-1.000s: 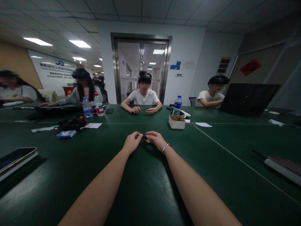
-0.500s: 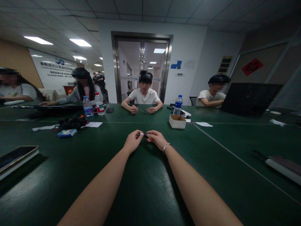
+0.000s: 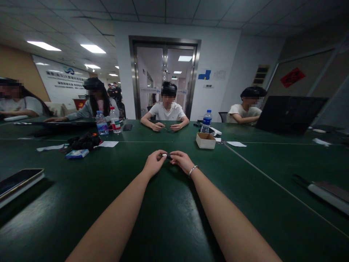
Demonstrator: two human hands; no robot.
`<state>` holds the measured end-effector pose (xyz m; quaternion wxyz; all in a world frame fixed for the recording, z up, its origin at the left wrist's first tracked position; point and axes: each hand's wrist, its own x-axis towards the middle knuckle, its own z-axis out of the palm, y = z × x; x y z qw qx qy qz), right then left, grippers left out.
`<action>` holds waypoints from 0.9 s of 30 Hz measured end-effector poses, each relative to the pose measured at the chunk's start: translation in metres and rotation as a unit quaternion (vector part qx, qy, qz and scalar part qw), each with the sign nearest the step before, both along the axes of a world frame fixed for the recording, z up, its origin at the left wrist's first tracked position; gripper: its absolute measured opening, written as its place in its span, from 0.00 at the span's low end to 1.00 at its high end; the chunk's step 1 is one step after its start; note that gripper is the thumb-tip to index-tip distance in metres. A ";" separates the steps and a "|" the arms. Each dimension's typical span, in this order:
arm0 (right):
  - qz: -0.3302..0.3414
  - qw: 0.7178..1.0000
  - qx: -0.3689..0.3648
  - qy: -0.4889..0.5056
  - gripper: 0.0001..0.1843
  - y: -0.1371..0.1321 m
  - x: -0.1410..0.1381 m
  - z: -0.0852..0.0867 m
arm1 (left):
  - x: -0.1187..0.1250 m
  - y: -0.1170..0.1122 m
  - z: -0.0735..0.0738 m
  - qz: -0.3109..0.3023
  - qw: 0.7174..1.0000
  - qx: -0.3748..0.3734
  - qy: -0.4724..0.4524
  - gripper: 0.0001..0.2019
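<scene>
My left hand (image 3: 154,163) and my right hand (image 3: 182,161) meet over the green table (image 3: 169,203), fingertips pinched around one small black piece with a silver end (image 3: 168,156). The silver end lies at my left fingertips, while the black part runs to my right fingers. Its exact kind is too small to make out, and my fingers hide much of it. A metal bracelet (image 3: 193,171) circles my right wrist.
An open cardboard box (image 3: 205,142) stands ahead to the right, with a water bottle (image 3: 207,122) behind it. Phones (image 3: 20,183) and a black tangled bundle (image 3: 84,141) lie leftward. A person opposite (image 3: 167,109) holds a thin item.
My hands stay almost in place, with the silver end showing slightly more clearly. Across the table, the person's hand has tilted a thin item upward.
</scene>
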<state>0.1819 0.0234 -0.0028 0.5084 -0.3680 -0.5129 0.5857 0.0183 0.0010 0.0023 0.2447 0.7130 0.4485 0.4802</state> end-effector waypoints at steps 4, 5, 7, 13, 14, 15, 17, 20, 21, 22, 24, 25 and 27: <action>0.002 1.000 0.000 -0.003 0.09 0.000 0.000 0.000 | -0.002 0.005 -0.006 0.026 0.999 -0.036 0.004 0.15; 0.001 1.000 0.001 -0.004 0.09 0.000 0.000 0.000 | -0.002 0.006 -0.008 0.031 0.998 -0.047 0.010 0.16; 0.001 1.000 0.003 -0.005 0.08 0.000 0.000 -0.001 | -0.002 0.007 -0.009 0.037 0.997 -0.065 0.022 0.18; 0.000 1.000 0.005 -0.002 0.08 0.001 -0.001 -0.001 | 0.000 0.002 -0.003 0.004 1.000 -0.008 -0.023 0.15; -0.001 1.000 0.004 -0.002 0.08 0.001 -0.001 -0.001 | 0.000 0.002 -0.002 -0.002 1.000 -0.001 -0.022 0.15; -0.002 1.000 0.003 -0.002 0.08 0.001 -0.001 -0.001 | 0.000 0.002 -0.001 -0.006 1.000 0.000 -0.019 0.14; -0.003 1.000 0.000 -0.001 0.07 0.001 -0.001 -0.001 | 0.000 0.002 -0.002 -0.006 1.000 -0.008 -0.014 0.11; 0.000 1.000 0.000 0.001 0.08 0.001 0.000 -0.001 | -0.001 0.005 -0.004 0.007 0.999 -0.029 -0.020 0.12; 0.001 1.000 0.000 0.001 0.08 0.001 0.000 -0.001 | -0.001 0.006 -0.005 0.010 0.999 -0.037 -0.020 0.14; 0.002 1.000 -0.001 0.001 0.08 0.001 0.000 -0.001 | -0.002 0.006 -0.006 0.014 0.999 -0.047 -0.018 0.15; 0.002 1.000 -0.003 -0.001 0.09 0.001 0.000 -0.001 | -0.003 0.006 -0.007 0.024 0.998 -0.065 -0.002 0.18; 0.002 1.000 -0.004 -0.002 0.09 0.001 0.000 -0.001 | -0.003 0.006 -0.007 0.029 0.997 -0.072 0.008 0.19; 0.001 1.000 -0.001 -0.003 0.09 0.000 0.000 -0.001 | -0.003 0.005 -0.006 0.032 0.996 -0.074 0.023 0.19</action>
